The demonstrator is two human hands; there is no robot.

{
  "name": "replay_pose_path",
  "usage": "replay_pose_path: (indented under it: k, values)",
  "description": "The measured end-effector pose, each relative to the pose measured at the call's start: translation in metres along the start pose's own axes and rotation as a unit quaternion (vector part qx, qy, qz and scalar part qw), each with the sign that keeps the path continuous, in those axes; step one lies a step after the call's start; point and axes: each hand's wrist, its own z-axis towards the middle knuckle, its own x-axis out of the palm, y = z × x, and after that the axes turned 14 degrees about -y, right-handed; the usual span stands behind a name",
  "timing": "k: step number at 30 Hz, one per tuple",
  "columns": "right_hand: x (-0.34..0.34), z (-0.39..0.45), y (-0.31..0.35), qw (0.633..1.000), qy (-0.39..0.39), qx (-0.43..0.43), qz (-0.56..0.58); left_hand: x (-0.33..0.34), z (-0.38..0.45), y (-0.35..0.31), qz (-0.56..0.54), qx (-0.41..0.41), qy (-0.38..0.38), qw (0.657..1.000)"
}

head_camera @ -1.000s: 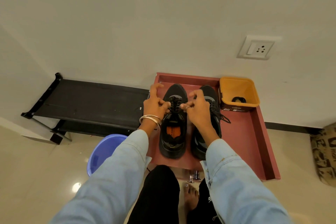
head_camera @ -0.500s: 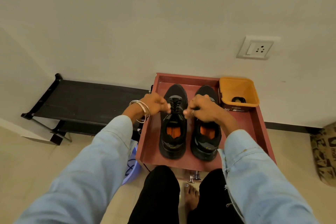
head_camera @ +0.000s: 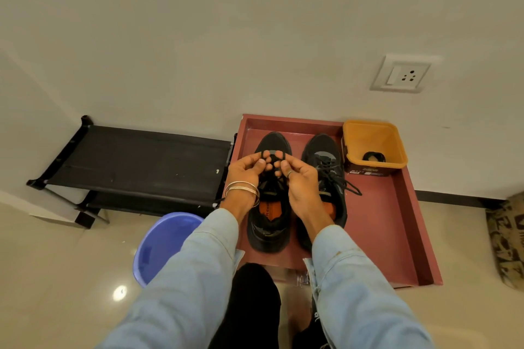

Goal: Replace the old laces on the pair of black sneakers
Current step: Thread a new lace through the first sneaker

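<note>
Two black sneakers stand side by side, toes to the wall, on a maroon tray (head_camera: 391,224). Over the left sneaker (head_camera: 269,224) my left hand (head_camera: 246,170) and my right hand (head_camera: 297,176) each pinch a black lace (head_camera: 269,154) stretched between their fingertips, near the toe end of the lacing. My palms face up and hide most of that shoe's tongue. The right sneaker (head_camera: 326,161) carries black laces with loose ends trailing to the right. Orange insoles show in both shoes.
A yellow tub (head_camera: 374,144) with a dark coil of lace inside sits on the tray's far right corner. A blue plastic basin (head_camera: 161,244) stands on the floor at the left, in front of a low black rack (head_camera: 136,161). A patterned bag (head_camera: 507,235) lies at the right edge.
Both hands have turned palm-up and moved forward toward the left sneaker's toe, coming close together with the lace between them. My elbows have drawn inward.
</note>
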Motion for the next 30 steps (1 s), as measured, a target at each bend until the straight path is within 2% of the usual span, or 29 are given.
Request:
replay_pose_path:
  k: [3, 8, 12, 15, 20, 24, 26, 30]
  values:
    - [0.0, -0.001, -0.004, 0.998, -0.052, -0.013, -0.011, 0.001, -0.001, -0.002, 0.02, 0.027, -0.012, 0.999]
    - [0.003, 0.0, -0.003, 0.991, -0.125, 0.024, 0.036, -0.004, 0.001, -0.001, 0.073, 0.05, -0.041, 0.995]
    - [0.008, 0.004, -0.008, 0.991, -0.134, 0.012, -0.005, -0.006, -0.002, -0.002, 0.074, 0.062, 0.025, 0.995]
    - [0.007, 0.005, -0.008, 0.993, -0.106, -0.02, -0.046, -0.008, 0.001, -0.003, 0.081, 0.062, 0.069, 0.992]
    - [-0.006, 0.003, 0.001, 0.987, 0.04, -0.087, -0.125, -0.006, 0.007, -0.008, 0.099, 0.038, 0.047, 0.993]
    - [-0.014, 0.004, 0.011, 0.983, 0.113, -0.087, -0.112, -0.008, 0.011, -0.01, 0.11, 0.034, 0.105, 0.988]
    - [-0.014, 0.006, 0.013, 0.984, 0.12, -0.092, -0.098, -0.007, 0.01, -0.008, 0.102, 0.021, 0.104, 0.989]
    - [-0.01, 0.009, 0.008, 0.993, 0.065, -0.067, -0.068, -0.003, 0.006, -0.004, 0.075, -0.008, 0.058, 0.995]
